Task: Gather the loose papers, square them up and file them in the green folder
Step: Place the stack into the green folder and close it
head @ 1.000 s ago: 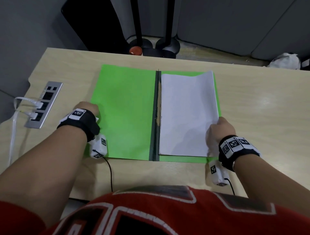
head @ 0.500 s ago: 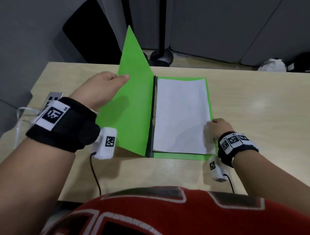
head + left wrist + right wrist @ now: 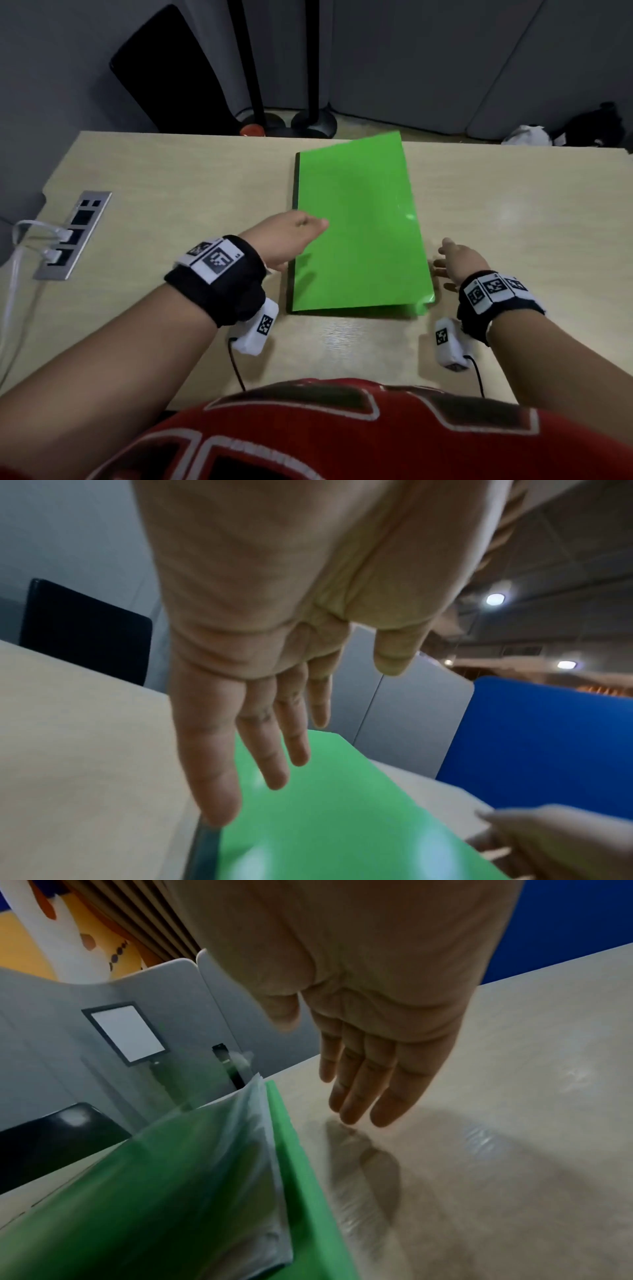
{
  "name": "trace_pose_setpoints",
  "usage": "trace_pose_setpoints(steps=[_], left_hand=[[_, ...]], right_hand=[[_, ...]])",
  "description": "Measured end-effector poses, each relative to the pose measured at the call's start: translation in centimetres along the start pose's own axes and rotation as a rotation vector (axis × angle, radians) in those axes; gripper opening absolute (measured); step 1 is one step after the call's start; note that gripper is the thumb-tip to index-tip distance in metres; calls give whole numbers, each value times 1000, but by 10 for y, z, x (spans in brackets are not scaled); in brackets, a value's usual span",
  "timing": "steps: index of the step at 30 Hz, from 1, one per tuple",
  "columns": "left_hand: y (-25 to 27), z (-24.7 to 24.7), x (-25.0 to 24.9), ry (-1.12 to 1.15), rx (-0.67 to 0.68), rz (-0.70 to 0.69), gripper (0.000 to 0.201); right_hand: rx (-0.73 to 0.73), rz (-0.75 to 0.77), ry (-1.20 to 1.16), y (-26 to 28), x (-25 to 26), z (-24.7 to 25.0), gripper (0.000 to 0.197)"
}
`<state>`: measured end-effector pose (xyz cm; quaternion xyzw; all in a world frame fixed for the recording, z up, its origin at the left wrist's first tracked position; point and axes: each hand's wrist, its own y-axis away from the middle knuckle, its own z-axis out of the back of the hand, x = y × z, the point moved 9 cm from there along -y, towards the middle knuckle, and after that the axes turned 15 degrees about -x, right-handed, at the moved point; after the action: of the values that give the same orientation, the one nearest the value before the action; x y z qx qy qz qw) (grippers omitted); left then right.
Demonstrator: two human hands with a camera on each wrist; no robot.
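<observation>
The folder, thin, light and slick-looking, lies nearly shut on the desk with papers inside, best pressed flat near its spine, between the left hand and right hand, both fingers straight, holding nothing.

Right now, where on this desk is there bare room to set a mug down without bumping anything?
Two bare patches of desk: right of the green folder, beyond the right hand, and on the left between the folder's spine and the power socket panel. It is crowded at the near edge, where the left hand, both wrists and their cables sit around the folder.
</observation>
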<state>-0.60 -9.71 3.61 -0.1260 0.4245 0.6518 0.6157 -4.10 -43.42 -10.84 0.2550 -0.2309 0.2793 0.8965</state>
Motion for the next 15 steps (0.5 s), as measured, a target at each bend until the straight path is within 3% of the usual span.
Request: trace_pose_setpoints(steps=[6, 11, 15], left_hand=[[-30, -15, 45, -259, -18, 45, 56], [-48, -20, 85, -120, -20, 232, 66], [-65, -17, 96, -214, -54, 200, 73]], right_hand=[[-117, 90, 25, 38, 34, 26, 47], [58, 194, 233, 58, 53, -19, 48], [101, 224, 355, 64, 70, -44, 37]])
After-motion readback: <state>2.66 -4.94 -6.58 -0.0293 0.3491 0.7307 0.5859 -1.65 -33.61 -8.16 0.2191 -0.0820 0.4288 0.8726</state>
